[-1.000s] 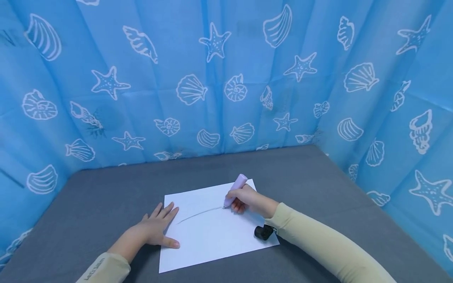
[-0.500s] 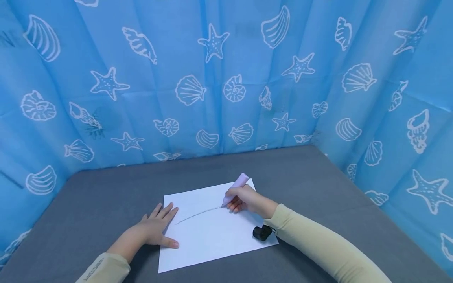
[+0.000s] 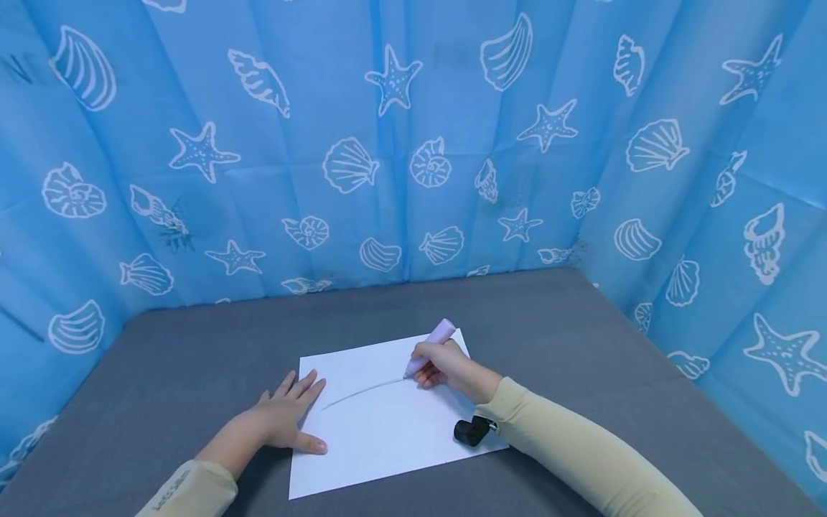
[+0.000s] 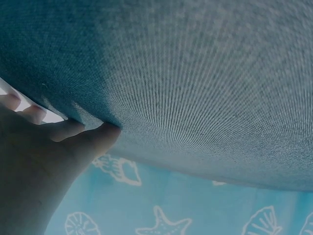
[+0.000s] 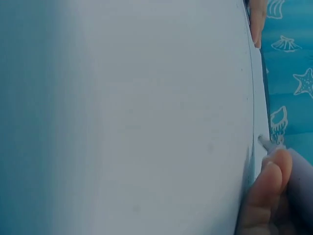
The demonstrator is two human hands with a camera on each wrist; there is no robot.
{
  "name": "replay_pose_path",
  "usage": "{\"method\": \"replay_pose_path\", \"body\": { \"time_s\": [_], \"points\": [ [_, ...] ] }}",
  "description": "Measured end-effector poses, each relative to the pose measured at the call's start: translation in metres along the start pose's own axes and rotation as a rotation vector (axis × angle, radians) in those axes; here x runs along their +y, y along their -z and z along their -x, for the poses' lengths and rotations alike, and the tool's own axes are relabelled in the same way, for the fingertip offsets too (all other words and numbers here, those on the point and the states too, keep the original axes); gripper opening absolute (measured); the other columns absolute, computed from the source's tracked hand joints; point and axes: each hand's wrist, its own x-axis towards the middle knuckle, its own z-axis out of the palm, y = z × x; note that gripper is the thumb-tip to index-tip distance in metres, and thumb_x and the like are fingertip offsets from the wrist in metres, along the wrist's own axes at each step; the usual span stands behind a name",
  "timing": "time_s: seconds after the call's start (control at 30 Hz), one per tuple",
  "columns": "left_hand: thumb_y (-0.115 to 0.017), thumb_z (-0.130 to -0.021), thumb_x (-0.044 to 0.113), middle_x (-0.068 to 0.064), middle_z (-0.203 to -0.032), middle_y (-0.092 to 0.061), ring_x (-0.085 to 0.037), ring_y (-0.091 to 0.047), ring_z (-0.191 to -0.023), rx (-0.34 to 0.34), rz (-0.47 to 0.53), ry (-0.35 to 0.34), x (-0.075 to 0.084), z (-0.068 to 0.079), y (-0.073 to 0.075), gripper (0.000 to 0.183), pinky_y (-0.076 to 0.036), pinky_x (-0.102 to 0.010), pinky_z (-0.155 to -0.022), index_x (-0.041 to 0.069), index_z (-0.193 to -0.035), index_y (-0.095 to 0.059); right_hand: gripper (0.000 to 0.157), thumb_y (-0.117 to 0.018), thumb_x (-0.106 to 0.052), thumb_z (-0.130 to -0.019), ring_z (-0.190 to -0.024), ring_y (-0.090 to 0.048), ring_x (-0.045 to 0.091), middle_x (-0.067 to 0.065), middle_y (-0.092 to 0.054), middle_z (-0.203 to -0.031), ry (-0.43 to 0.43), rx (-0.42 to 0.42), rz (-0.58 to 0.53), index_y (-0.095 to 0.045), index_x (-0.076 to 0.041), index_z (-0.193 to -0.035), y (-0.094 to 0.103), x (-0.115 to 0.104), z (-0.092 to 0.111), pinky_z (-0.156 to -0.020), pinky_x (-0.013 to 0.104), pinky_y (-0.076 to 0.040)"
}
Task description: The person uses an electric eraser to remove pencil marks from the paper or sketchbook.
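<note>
A white sheet of paper (image 3: 362, 452) lies on the grey cloth, with one thin dark curved line (image 3: 362, 391) across its upper half. My right hand (image 3: 446, 362) grips a thick lilac marker (image 3: 439, 334), its top leaning to the right. The marker's tip is at the line's right end; whether it touches the paper I cannot tell. In the right wrist view, thumb and finger pinch the marker (image 5: 301, 181) near its tip. My left hand (image 3: 284, 416) rests with spread fingers over the paper's left edge, thumb on the sheet; the left wrist view shows its fingers (image 4: 98, 139) on the cloth.
Grey cloth (image 3: 213, 345) covers the table. A blue curtain (image 3: 271, 194) with white shells and starfish hangs behind and at the right. A small black camera (image 3: 472, 431) under the right wrist hangs over the paper's lower right part.
My right wrist and its camera have shifted slightly left and toward me, and the marker leans a little more. The line looks about the same length. My left hand stays in place.
</note>
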Motion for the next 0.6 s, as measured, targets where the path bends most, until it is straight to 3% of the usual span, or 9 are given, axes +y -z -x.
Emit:
{"method": "replay_pose_path", "body": {
  "time_s": [0.6],
  "points": [
    [-0.072,-0.067,0.072,-0.020,-0.160,-0.012,-0.052,-0.004,-0.142,-0.012,0.009,0.008,-0.0032,-0.0033,-0.0023,0.118,-0.012,-0.075,-0.102,0.005,-0.153,-0.025,0.017,-0.061,-0.010,-0.084,-0.045,-0.049,0.011,0.008,-0.056,-0.058,-0.009,0.015,0.031,-0.061,0.006,-0.089,-0.0028,-0.0014,0.0020,-0.045,0.020,-0.043]
  ]
}}
